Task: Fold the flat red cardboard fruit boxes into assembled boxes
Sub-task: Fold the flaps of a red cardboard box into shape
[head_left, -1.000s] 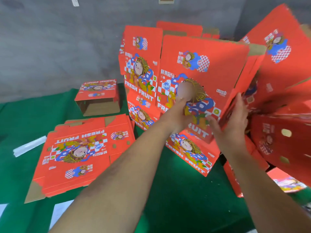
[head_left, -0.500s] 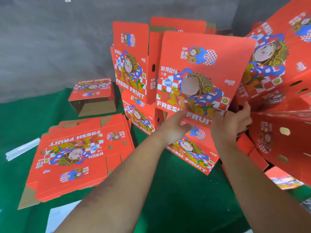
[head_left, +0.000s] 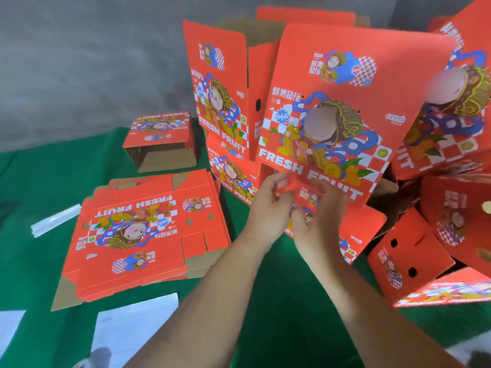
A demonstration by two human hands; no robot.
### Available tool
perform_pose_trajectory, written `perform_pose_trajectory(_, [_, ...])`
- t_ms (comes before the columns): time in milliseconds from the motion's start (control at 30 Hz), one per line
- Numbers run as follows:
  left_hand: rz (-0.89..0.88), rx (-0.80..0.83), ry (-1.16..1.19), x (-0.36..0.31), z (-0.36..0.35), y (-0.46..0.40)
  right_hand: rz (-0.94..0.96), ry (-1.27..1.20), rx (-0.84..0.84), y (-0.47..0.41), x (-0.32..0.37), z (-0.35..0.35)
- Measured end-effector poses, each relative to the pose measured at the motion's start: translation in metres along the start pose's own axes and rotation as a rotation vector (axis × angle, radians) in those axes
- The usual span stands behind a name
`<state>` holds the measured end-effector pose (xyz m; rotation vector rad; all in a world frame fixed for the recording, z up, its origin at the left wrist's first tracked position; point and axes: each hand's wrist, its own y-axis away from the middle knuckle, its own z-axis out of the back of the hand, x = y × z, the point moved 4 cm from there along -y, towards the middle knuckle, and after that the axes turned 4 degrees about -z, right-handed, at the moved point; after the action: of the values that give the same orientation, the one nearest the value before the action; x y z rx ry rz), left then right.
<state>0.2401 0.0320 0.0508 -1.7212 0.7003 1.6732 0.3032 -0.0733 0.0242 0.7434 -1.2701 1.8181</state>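
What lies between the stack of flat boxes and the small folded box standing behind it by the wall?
In the head view, only a bare strip of green cloth separates the stack of flat boxes from the small folded box; they are apart.

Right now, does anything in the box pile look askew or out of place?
Yes. The assembled boxes on the right lie tumbled at odd angles, not stacked square. The box being placed leans tilted. The flat stack lies neat.
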Motion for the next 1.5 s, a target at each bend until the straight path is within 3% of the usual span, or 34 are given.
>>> perform_pose_trajectory(167, [0.08, -0.105, 0.046, 0.029, 0.03, 0.013, 0.124, 0.049, 0.205, 0.023, 0.004, -0.029])
perform_pose_trajectory(367, [0.199, -0.283, 0.005, 0.071, 0.077, 0.028, 0.0, 0.213, 0.665, 0.067, -0.007, -0.091])
perform_pose_trajectory(533, [0.346, -0.43, 0.046, 0.103, 0.124, 0.025, -0.059, 0.294, 0.905, 0.084, -0.014, -0.145])
perform_pose_trajectory(633, [0.439, -0.466, 0.009, 0.119, 0.151, 0.018, -0.247, 0.236, 1.03, 0.09, -0.022, -0.18])
perform_pose_trajectory(700, [0.483, -0.452, -0.225, 0.135, 0.174, 0.013, -0.489, 0.115, 1.097, 0.1, -0.028, -0.2])
perform_pose_trajectory(800, [0.656, -0.13, -0.912, 0.17, 0.203, 0.019, -0.635, 0.199, 1.062, 0.113, -0.042, -0.219])
perform_pose_trajectory(867, [0.679, -0.006, -1.056, 0.189, 0.209, 0.031, -0.645, 0.281, 0.975, 0.114, -0.049, -0.226])
perform_pose_trajectory(1000, [0.543, -0.086, -1.04, 0.202, 0.196, 0.04, -0.683, 0.414, 0.978, 0.114, -0.055, -0.235])
perform_pose_trajectory(1100, [0.522, -0.06, -1.043, 0.201, 0.183, 0.051, -0.682, 0.555, 0.953, 0.106, -0.072, -0.223])
perform_pose_trajectory(1267, [0.554, -0.19, -0.997, 0.185, 0.197, 0.084, -1.19, 0.156, 0.986, 0.117, -0.095, -0.188])
perform_pose_trajectory(1367, [0.508, -0.226, -0.977, 0.182, 0.203, 0.1, -1.094, 0.123, 0.94, 0.13, -0.101, -0.164])
perform_pose_trajectory(1433, [0.441, -0.323, -0.806, 0.183, 0.211, 0.111, -1.02, 0.106, 0.813, 0.135, -0.1, -0.149])
perform_pose_trajectory(1500, [0.393, -0.398, -0.808, 0.184, 0.224, 0.121, -1.007, 0.085, 0.718, 0.136, -0.099, -0.136])
